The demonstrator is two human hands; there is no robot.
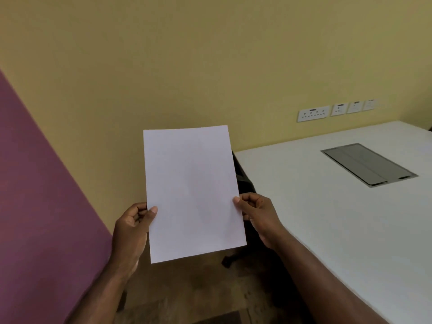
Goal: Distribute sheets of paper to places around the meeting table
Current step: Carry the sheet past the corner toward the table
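Paper (191, 190) is held up in the air by both hands, out in front of the person and above the floor. It is not on the meeting table (327, 206) yet. Its left edge is pinched by the left hand (132, 228), with the thumb on the front and the other fingers curled behind. Its right edge is pinched the same way by the right hand (256, 216). Whether it is one sheet or a few cannot be told.

The long side of the paper is pointed up and away, toward the yellow wall (187, 66). The table is off to the right of the paper, so the right hand is the nearer one to it. To be put at a place, the paper will likely need to be carried right and laid down flat. A grey hatch (369, 164) is set in the tabletop, and wall sockets (314, 113) are seen behind it.
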